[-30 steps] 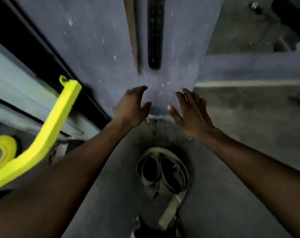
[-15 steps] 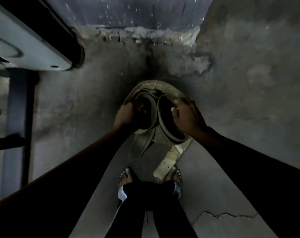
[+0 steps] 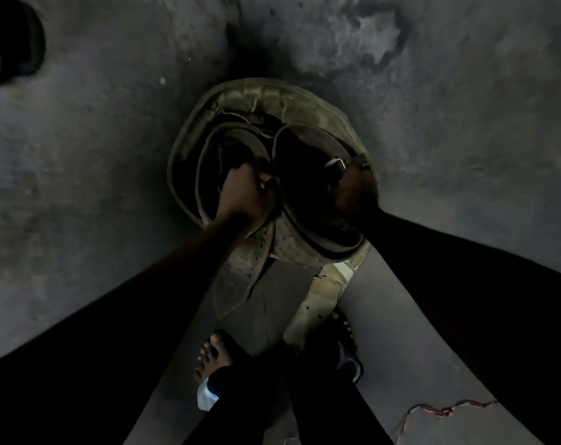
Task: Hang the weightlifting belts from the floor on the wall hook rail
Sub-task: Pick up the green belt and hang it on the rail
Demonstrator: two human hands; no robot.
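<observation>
Several worn, tan weightlifting belts [image 3: 266, 101] lie coiled in a pile on the grey concrete floor, straight below me. A pale strap end [image 3: 317, 300] trails from the pile toward my feet. My left hand [image 3: 243, 191] is closed around the edge of the left inner coil. On the right side of the pile my right hand [image 3: 353, 191] grips the right coil beside a metal buckle [image 3: 335, 165]. The wall hook rail is out of view.
My feet [image 3: 214, 351] stand just behind the pile, on the stained floor [image 3: 96, 187]. A dark piece of equipment [image 3: 12, 43] juts in at the top left corner. A crack [image 3: 433, 412] runs across the floor at the lower right.
I have bent down from facing the wall to looking at the floor. Both hands dropped from open in the air onto the belt pile and closed on its coils.
</observation>
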